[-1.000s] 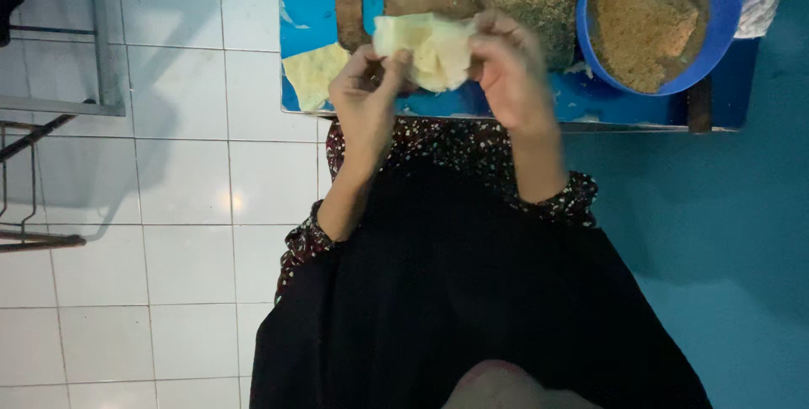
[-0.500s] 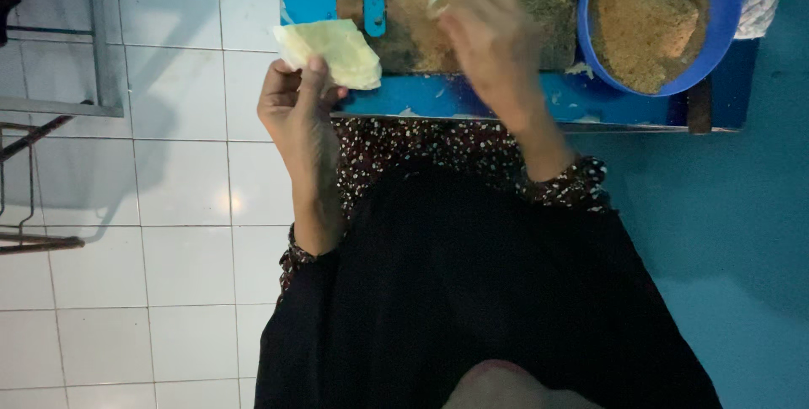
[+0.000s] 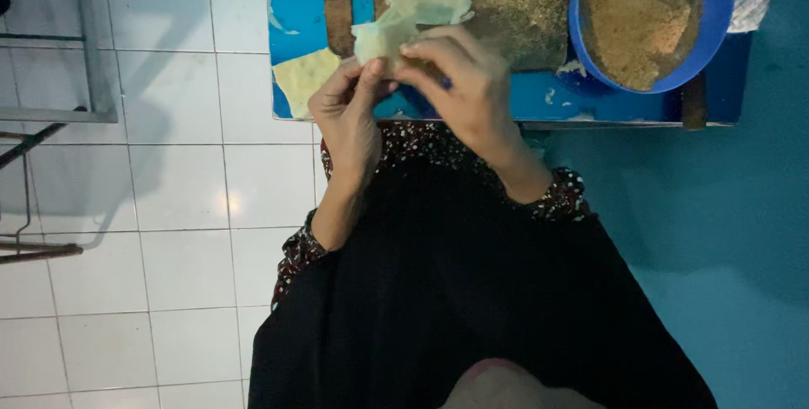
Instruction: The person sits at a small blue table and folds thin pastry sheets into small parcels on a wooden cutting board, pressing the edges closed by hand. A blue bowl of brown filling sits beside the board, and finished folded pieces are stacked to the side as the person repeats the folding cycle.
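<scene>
Beside blue bowl [image 3: 699,34] of brown crumbs [image 3: 636,21], left hand [image 3: 347,114], right hand [image 3: 459,80] pinching pale wrapper [image 3: 379,38]

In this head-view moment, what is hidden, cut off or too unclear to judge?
- Pale wrapper: its lower part is covered by the fingers of the left hand and right hand, so any filling inside cannot be seen.
- Blue bowl and wooden board: cut off by the top edge.
- Brown crumbs in the bowl: too fine to identify.
- Metal rack: cut by the left edge.
</scene>
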